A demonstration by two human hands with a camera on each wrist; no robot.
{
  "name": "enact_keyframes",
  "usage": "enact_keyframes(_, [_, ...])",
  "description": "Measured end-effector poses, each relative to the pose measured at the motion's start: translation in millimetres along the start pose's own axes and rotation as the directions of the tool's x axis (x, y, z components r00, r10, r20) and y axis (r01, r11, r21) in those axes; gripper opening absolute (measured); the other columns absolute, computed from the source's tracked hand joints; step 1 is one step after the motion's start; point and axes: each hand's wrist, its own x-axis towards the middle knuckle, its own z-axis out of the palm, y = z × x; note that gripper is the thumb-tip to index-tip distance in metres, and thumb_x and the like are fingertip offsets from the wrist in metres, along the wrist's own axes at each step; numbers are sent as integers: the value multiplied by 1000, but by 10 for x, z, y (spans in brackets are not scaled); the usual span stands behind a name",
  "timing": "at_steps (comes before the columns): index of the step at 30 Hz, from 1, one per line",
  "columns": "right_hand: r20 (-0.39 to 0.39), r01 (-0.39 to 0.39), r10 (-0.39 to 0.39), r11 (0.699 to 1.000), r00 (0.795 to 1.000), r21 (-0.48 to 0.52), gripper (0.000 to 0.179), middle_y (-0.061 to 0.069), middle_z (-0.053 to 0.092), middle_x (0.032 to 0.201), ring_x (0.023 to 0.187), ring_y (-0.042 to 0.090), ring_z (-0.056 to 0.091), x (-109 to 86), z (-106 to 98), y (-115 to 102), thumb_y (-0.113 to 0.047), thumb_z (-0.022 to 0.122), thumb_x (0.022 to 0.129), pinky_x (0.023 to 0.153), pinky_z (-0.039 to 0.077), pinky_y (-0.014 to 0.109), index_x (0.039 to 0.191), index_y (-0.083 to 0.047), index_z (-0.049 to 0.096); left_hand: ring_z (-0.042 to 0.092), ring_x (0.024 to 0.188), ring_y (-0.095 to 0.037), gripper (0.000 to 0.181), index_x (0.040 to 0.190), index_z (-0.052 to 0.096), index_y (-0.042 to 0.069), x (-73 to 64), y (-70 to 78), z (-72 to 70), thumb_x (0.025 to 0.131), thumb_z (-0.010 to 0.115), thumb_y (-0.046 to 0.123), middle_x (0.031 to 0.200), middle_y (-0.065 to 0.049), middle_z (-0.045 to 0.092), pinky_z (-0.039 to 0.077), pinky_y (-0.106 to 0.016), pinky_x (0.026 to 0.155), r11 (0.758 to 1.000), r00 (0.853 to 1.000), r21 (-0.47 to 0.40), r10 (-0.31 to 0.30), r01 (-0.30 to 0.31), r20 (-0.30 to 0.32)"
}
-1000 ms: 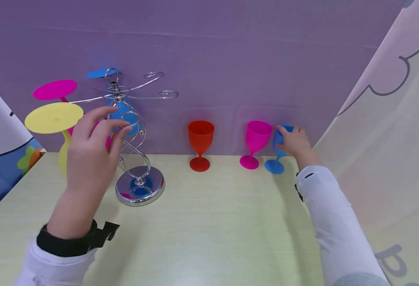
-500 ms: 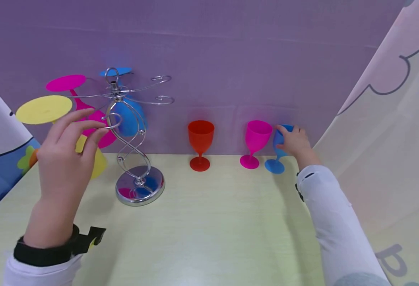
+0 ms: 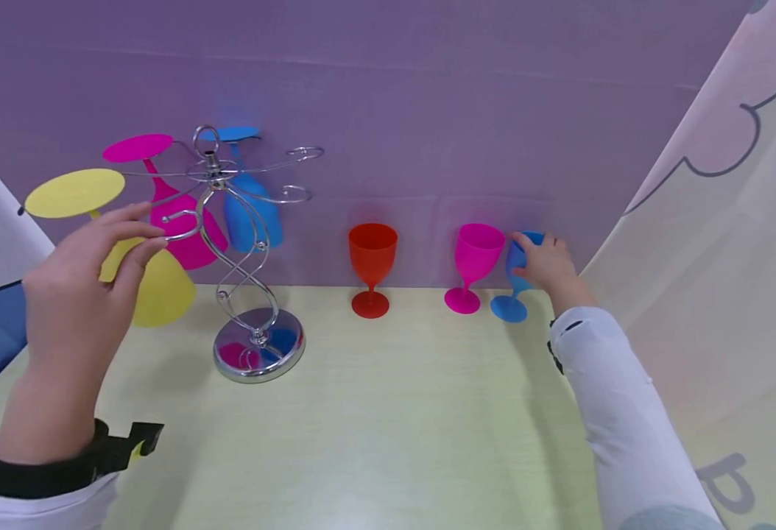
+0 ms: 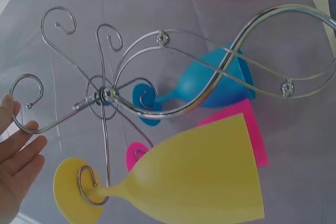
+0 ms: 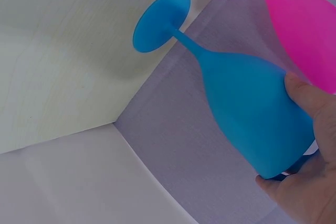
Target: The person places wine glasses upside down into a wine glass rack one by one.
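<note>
A chrome stemware rack (image 3: 260,361) with curled arms stands at the left of the table. My left hand (image 3: 83,287) pinches the near arm's hook (image 4: 58,121) between thumb and fingers. Upside down from other arms hang a yellow goblet (image 4: 205,169), a pink goblet (image 3: 196,239) and a blue goblet (image 3: 258,221), each by its foot. On the right, my right hand (image 3: 550,265) grips a second blue goblet (image 5: 247,103) around the bowl near the rim. This one is upright and slightly tilted, its foot low at the tabletop; fingers partly hide the bowl.
A red goblet (image 3: 371,254) and another pink goblet (image 3: 477,254) stand upright along the table's back edge. A purple backdrop (image 3: 428,147) rises right behind them. A pale patterned curtain (image 3: 726,294) borders the right side. Two rack arms (image 3: 295,195) at the right carry nothing.
The rack's top has turned clockwise seen from above, my left hand going left with the hook. The hanging yellow goblet's foot moved left and back; pink and blue shifted right. My right hand stayed put.
</note>
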Motion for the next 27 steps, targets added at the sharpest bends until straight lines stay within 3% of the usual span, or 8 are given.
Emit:
enact_keyframes(2, [3, 3, -3, 1000, 1000, -2, 68, 46, 14, 132, 119, 59, 17, 7, 3, -1, -30, 57, 89, 97, 29, 65, 143, -14, 19, 53, 112, -26, 28, 107, 63, 0, -2, -36, -12, 86, 61, 20, 120, -11, 60, 50, -32, 75, 1000, 1000, 8, 3, -3, -2])
enact_keyframes(5, [7, 5, -5, 1000, 1000, 3, 69, 46, 14, 132, 119, 59, 17, 16, 9, -5, -30, 57, 88, 97, 29, 65, 143, -14, 19, 53, 112, -26, 28, 106, 63, 0, -12, -80, -25, 86, 62, 20, 120, -11, 61, 38, -9, 67, 1000, 1000, 7, 0, 0, -11])
enact_keyframes(7, [6, 5, -5, 1000, 1000, 6, 69, 46, 14, 132, 119, 59, 17, 23, 16, 4, -30, 58, 88, 97, 28, 66, 143, -15, 20, 52, 113, -24, 28, 106, 63, 1, -25, -98, -27, 86, 62, 20, 121, -10, 60, 34, -5, 65, 1000, 1000, 1, 3, -3, -10])
enact_keyframes(10, [4, 5, -5, 1000, 1000, 12, 70, 46, 15, 131, 118, 60, 17, 31, 20, 21, -30, 58, 88, 96, 29, 66, 143, -16, 19, 50, 116, -21, 29, 109, 63, 3, -37, -97, -27, 87, 61, 21, 124, -8, 59, 47, -24, 74, 1000, 1000, -9, -8, 8, 0])
enact_keyframes(12, [3, 3, -3, 1000, 1000, 20, 71, 46, 16, 131, 118, 60, 18, 32, 19, 36, -30, 59, 87, 96, 28, 67, 144, -17, 18, 49, 117, -20, 29, 110, 63, 4, -41, -91, -25, 87, 61, 21, 124, -7, 59, 49, -41, 76, 1000, 1000, -14, -7, 7, 2])
enact_keyframes(14, [1, 1, -1, 1000, 1000, 25, 72, 45, 16, 132, 118, 59, 17, 22, 9, 52, -30, 60, 87, 96, 27, 67, 144, -18, 18, 49, 117, -20, 28, 109, 63, 4, -39, -85, -16, 86, 62, 20, 123, -8, 59, 48, -49, 74, 1000, 1000, -23, 4, -4, -1])
enact_keyframes(21, [-1, 9, -9, 1000, 1000, 27, 73, 44, 20, 130, 118, 59, 18, -21, -51, 83, -30, 62, 84, 99, 24, 66, 142, -15, 22, 49, 117, -21, 29, 110, 63, 3, -32, -69, 9, 86, 62, 19, 122, -12, 59, 45, -47, 90, 999, 1000, -49, 17, -17, -3])
enact_keyframes(27, [-9, -15, 15, 997, 1000, 79, 72, 43, 20, 132, 119, 59, 17, -46, -63, 130, -30, 65, 82, 96, 25, 68, 141, -16, 25, 49, 117, -21, 30, 112, 63, 6, -30, -52, 29, 85, 63, 18, 123, -11, 59, 45, -47, 90, 998, 1000, -51, 23, -23, -6])
